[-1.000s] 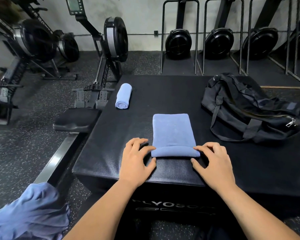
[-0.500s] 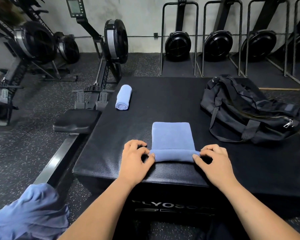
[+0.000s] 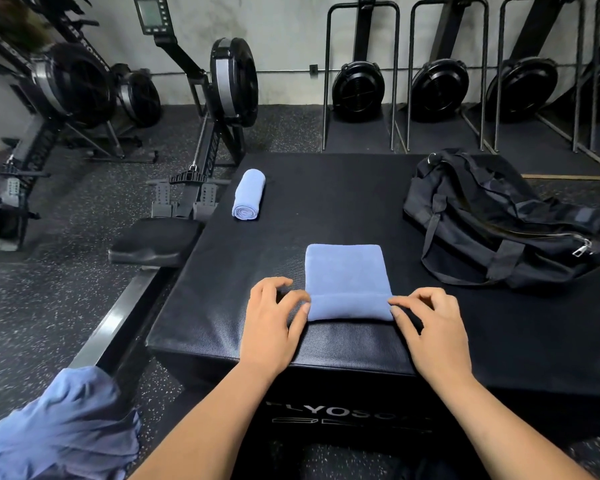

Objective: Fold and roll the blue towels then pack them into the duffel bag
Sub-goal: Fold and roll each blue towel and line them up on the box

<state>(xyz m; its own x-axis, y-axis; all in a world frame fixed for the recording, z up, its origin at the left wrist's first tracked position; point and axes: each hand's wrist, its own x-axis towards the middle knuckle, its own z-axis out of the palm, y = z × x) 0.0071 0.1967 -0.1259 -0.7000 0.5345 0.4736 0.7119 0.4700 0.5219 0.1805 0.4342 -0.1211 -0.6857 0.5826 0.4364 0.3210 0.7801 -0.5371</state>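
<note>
A folded blue towel (image 3: 346,271) lies on the black padded box (image 3: 326,209), its near end turned into a low roll. My left hand (image 3: 271,320) pinches the roll's left end with thumb and fingers. My right hand (image 3: 430,327) pinches the right end the same way. A finished rolled blue towel (image 3: 248,195) lies at the box's far left corner. The black duffel bag (image 3: 492,220) slumps on the right side of the box, its zipper showing along the top.
Loose blue cloth (image 3: 56,427) is heaped at the lower left, off the box. A rowing machine's seat and rail (image 3: 153,240) run close along the box's left side. More rowers stand upright against the back wall.
The roll at the towel's near end has grown and moved away from me, so less flat towel shows. Both hands went forward with it.
</note>
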